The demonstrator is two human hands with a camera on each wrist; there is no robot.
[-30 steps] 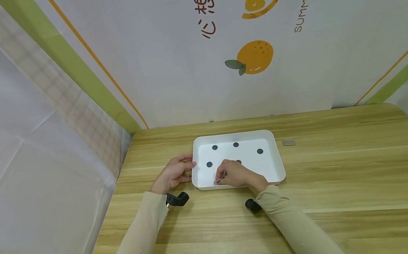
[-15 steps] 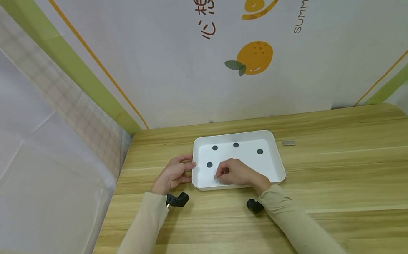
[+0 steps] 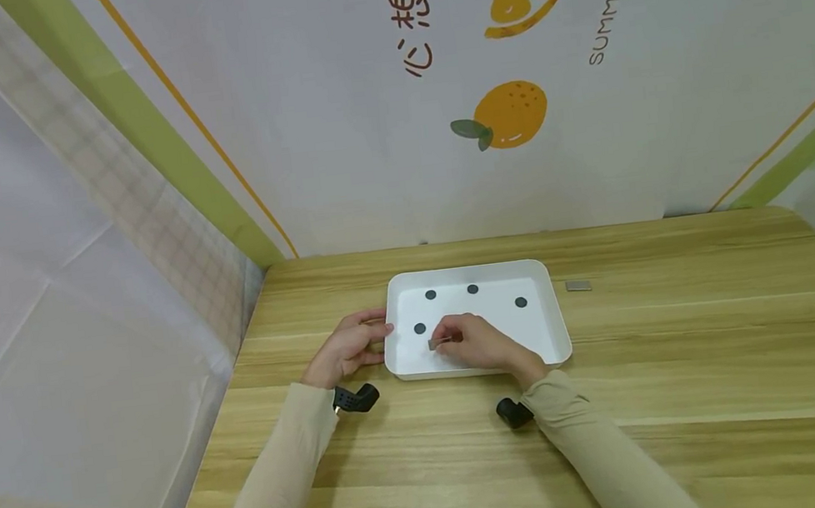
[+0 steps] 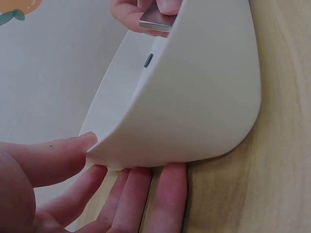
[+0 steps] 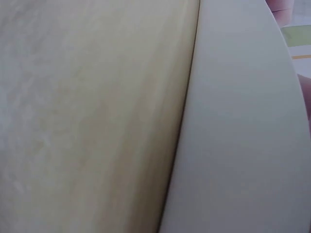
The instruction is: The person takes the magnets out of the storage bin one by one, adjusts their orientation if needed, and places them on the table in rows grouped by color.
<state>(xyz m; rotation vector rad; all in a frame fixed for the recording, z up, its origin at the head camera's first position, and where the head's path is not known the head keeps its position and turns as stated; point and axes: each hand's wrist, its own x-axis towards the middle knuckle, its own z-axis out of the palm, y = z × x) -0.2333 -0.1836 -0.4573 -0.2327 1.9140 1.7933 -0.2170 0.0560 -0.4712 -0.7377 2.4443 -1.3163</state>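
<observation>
A white rectangular tray (image 3: pixel 555 329) stands on the wooden table, with several dark round discs on its floor; one disc (image 3: pixel 521 302) lies toward the right. My left hand (image 3: pixel 349 350) grips the tray's left wall. In the left wrist view its thumb is at the rim and its fingers touch the outside. Over the tray's front half, my right hand (image 3: pixel 479 341) pinches a small flat silver metal block (image 4: pixel 158 20), whose end sticks out past the fingertips. The right wrist view shows mostly the tray's outer wall, and only bits of fingers at its right edge.
A similar grey rectangular block (image 3: pixel 578 286) lies on the table (image 3: pixel 704 337) to the right of the tray. Behind the table hangs a white curtain (image 3: pixel 367 166) with orange fruit prints. Each wrist wears a black camera mount (image 3: pixel 356 398).
My right hand has moved the silver block away from the tray's front wall, toward the back. A disc that showed beside that hand is now hidden. My left hand stays put.
</observation>
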